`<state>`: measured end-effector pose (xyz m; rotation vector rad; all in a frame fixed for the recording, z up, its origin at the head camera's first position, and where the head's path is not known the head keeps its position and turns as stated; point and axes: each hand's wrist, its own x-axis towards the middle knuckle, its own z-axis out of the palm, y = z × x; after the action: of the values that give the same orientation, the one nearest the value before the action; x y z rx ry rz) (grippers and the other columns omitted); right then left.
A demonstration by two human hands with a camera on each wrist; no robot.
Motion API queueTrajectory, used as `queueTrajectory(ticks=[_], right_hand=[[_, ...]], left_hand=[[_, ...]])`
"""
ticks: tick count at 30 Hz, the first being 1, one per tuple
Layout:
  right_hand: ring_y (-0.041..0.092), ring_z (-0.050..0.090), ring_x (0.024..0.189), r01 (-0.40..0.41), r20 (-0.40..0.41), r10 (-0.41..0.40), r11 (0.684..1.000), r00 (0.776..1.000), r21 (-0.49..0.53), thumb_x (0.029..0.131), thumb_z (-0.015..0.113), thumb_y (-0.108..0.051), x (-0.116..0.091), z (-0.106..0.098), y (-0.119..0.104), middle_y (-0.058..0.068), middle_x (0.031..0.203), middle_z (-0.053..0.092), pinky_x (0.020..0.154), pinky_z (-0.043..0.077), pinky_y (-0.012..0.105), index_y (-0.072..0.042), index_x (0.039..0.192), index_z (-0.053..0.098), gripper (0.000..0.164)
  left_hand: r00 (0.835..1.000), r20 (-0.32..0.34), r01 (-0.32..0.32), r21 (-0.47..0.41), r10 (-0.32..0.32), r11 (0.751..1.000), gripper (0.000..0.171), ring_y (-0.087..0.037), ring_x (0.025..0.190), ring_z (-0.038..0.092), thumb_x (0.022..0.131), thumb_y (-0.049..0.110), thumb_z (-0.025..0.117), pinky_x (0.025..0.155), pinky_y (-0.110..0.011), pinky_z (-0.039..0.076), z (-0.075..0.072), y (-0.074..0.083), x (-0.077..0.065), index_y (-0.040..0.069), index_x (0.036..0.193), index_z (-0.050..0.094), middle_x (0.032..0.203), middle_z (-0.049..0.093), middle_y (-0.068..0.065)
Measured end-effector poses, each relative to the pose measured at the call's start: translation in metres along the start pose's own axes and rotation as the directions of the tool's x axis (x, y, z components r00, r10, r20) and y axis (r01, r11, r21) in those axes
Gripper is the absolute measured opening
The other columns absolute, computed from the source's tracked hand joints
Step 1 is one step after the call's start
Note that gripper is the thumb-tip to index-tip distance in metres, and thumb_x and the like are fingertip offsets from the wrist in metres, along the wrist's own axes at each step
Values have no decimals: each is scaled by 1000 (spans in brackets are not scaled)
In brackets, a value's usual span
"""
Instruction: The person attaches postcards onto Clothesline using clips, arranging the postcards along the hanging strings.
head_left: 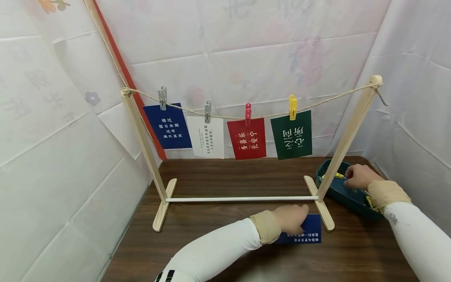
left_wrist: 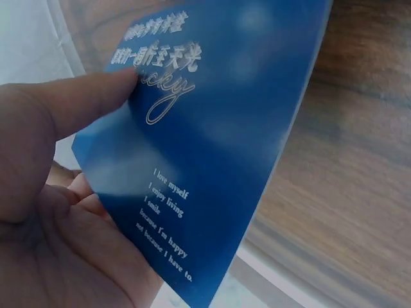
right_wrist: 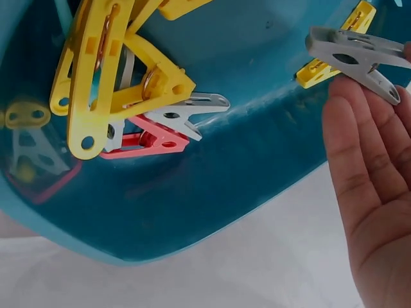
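In the left wrist view, a dark blue card (left_wrist: 218, 141) with white lettering is pinched between the thumb and fingers of my left hand (head_left: 290, 219). In the head view that card (head_left: 312, 225) is low over the brown table, in front of the rack's white bar. My right hand (head_left: 361, 175) is over a teal bin (right_wrist: 237, 192) at the right and holds a grey clothespin (right_wrist: 329, 46) by its end. Only a little of the thumb shows at the frame edge. Yellow clothespins (right_wrist: 96, 83), a red clothespin (right_wrist: 151, 142) and grey ones lie inside the bin.
A wooden rack's right post (head_left: 349, 137) stands beside the bin. From its sagging rope (head_left: 327, 102) hang a blue card (head_left: 167, 127), a white card (head_left: 206, 137), a red card (head_left: 246, 139) and a green card (head_left: 291, 135), each clipped. White cloth surrounds the table (head_left: 225, 178).
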<state>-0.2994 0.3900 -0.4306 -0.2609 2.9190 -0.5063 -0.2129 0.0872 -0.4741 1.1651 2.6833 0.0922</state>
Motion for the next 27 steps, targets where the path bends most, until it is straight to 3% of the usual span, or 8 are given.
queueTrajectory(ticks=[10, 18, 27], right_hand=[[18, 52, 63, 34, -44, -34, 999, 998, 19, 86, 61, -16, -5, 0, -3, 4, 76, 59, 57, 43, 35, 3, 91, 62, 20], [17, 55, 66, 40, -79, -39, 999, 996, 10, 88, 63, -18, -9, -2, -3, 4, 78, 62, 58, 45, 36, 4, 95, 65, 24], [16, 46, 53, 34, -71, -30, 998, 997, 59, 88, 62, -19, -16, -5, -3, -1, 60, 53, 51, 38, 32, -6, 75, 63, 18]], left_hand=[[1000, 5, 7, -68, -7, 998, 35, -3, 45, 52, 88, 29, 69, 49, -19, 44, -14, -7, -7, 17, 114, 49, 67, 55, 9], [998, -53, -29, -121, 23, 992, 35, 1, 60, 54, 88, 31, 69, 59, -16, 45, -25, -15, -5, 16, 113, 51, 80, 60, 8], [997, -83, -27, -208, 10, 978, 37, 2, 73, 55, 90, 34, 66, 68, -18, 50, -36, -22, -4, 18, 120, 53, 98, 63, 7]])
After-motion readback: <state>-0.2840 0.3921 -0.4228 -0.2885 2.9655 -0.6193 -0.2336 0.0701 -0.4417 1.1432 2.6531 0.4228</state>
